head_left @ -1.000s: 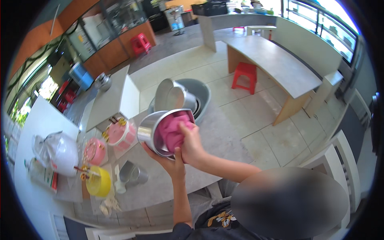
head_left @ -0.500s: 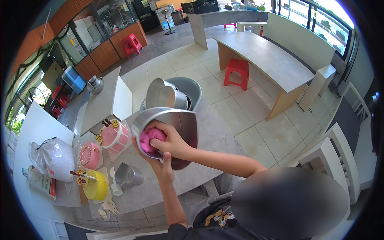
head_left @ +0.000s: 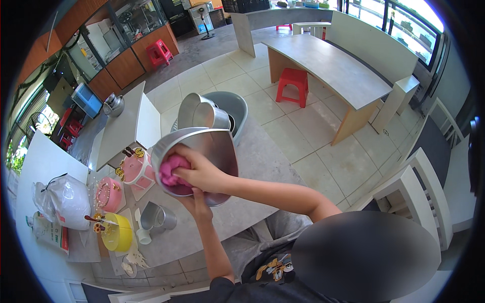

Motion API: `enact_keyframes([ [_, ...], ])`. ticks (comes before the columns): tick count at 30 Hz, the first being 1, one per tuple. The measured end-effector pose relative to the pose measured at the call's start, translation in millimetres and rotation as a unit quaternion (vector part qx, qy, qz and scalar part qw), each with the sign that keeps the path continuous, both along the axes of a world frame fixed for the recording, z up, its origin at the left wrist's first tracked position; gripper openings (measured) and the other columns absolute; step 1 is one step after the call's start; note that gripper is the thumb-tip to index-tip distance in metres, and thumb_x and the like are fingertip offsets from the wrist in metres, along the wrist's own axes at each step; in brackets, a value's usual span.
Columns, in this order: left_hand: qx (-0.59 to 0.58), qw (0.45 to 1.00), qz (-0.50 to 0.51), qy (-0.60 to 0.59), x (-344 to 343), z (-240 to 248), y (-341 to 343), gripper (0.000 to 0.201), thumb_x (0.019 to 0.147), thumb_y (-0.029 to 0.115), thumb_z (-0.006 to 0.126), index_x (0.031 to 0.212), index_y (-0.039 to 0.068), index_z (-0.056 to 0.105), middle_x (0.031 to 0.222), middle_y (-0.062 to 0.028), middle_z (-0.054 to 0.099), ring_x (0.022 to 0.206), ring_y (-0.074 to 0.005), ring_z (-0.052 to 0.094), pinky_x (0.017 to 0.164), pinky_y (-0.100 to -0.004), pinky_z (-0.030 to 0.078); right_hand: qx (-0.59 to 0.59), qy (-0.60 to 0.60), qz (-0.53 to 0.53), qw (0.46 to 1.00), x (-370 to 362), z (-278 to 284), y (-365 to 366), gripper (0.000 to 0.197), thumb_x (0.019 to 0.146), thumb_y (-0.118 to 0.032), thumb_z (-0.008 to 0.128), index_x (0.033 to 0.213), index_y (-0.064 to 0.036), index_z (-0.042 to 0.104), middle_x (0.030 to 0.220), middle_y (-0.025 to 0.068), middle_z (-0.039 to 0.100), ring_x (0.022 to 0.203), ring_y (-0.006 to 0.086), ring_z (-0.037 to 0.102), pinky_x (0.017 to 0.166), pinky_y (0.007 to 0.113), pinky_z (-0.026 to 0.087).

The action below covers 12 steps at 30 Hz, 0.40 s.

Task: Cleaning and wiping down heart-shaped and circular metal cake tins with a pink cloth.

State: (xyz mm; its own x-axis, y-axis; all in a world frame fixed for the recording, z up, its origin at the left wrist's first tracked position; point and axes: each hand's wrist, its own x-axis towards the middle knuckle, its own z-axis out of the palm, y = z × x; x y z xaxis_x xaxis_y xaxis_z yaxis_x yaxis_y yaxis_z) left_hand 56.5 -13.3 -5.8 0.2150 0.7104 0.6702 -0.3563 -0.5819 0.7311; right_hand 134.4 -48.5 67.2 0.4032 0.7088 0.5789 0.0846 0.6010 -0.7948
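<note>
A large silver metal cake tin [head_left: 218, 146] is tilted above the near table, its opening turned towards me. My right hand [head_left: 202, 170] reaches inside it, fingers curled round a bunched pink cloth [head_left: 173, 169] pressed to the tin's inner wall. From below, my left hand [head_left: 200, 204] grips the tin's rim and outer side; some of its fingers are hidden behind the metal. Just beyond stands a grey-green basin [head_left: 240, 113] with more metal tins [head_left: 194, 108] in it. Smaller metal tins [head_left: 158, 217] rest on the tabletop, left of my left hand.
Along the table's left side stand a pink-and-white cake [head_left: 137, 169], a pink cake [head_left: 108, 194] and a yellow cake [head_left: 117, 233]. A stuffed clear plastic bag [head_left: 70, 199] sits behind them. Further off are a red stool [head_left: 293, 87] and a long table [head_left: 328, 70]; white chairs [head_left: 429, 197] stand right.
The tin, both hands and the cloth have moved slightly left in the picture. My right hand has shifted the cloth along the inner wall. The whole view has also shifted a little.
</note>
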Motion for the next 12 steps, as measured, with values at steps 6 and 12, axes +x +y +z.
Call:
enact_keyframes([
  [6,-0.125,0.983,-0.133,0.027,-26.5,-28.7,14.2,0.070,0.086,0.034,0.055,0.132,-0.005,0.019,0.130,-0.0158,0.033,0.117,-0.0233,0.037,0.100,-0.0354,0.028,-0.152,0.074,0.265,0.949,8.2,-1.8,-15.6,0.026,0.073,-0.004,0.047,0.097,-0.0002,0.055,0.097,0.0045,0.054,0.088,0.0099,0.049,0.081,0.022,0.039],
  [12,-0.070,0.991,-0.097,-0.052,-16.2,5.1,4.3,0.083,0.080,0.039,0.062,0.133,-0.004,0.014,0.135,-0.0166,0.028,0.123,-0.0244,0.032,0.102,-0.0360,0.024,-0.110,-0.073,-0.010,0.991,5.2,-24.7,-9.6,0.030,0.068,0.000,0.052,0.099,-0.0030,0.054,0.099,0.0127,0.058,0.095,0.0262,0.054,0.085,0.029,0.040],
])
